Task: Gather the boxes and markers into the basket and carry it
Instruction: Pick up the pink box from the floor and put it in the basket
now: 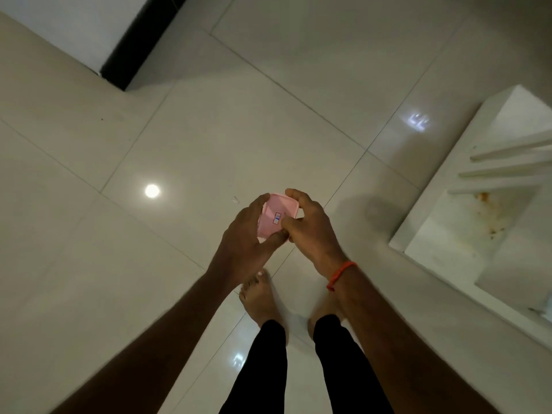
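I hold a small pink box (272, 215) out in front of me, up off the glossy tiled floor (209, 130), between my 2 hands. My left hand (243, 234) wraps its left side, fingers curled over the far edge and thumb along the near edge. My right hand (309, 231) grips the right side, fingers bent over the top corner and thumb pressing on the lid just beside a small white label (277, 219) with a blue mark I cannot read. A red thread (342, 274) circles my right wrist. Below the box are my bare feet (258, 297) and black trousers (268, 369). To my right stands a white stepped ledge (466, 222) with a rusty stain (490, 210).
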A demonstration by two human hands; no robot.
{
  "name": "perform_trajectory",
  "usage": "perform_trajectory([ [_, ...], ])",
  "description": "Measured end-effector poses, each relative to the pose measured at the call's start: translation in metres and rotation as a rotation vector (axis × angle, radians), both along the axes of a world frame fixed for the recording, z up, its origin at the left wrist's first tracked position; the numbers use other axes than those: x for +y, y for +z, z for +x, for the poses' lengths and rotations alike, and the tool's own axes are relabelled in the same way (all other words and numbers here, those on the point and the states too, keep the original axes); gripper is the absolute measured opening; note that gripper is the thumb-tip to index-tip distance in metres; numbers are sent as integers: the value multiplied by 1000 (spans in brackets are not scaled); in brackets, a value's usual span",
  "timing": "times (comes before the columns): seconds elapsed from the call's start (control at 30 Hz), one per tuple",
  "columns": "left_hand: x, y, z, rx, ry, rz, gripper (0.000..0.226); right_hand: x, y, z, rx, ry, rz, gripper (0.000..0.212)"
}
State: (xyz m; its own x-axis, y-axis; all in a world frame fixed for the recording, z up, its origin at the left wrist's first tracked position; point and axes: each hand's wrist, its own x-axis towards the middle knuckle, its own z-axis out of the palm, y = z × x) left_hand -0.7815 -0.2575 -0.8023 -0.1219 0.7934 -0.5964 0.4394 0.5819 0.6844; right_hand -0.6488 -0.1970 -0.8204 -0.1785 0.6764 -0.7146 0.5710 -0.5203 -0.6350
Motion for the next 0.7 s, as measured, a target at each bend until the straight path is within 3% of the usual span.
perform_trajectory([
  [0.37, 7, 111, 17, -30, 5, 33, 85, -3, 119, 26, -22, 18, 124, 78],
  [0.7, 11, 168, 54, -68, -78, 112, 75, -18, 184, 68, -45, -32, 204, 84],
])
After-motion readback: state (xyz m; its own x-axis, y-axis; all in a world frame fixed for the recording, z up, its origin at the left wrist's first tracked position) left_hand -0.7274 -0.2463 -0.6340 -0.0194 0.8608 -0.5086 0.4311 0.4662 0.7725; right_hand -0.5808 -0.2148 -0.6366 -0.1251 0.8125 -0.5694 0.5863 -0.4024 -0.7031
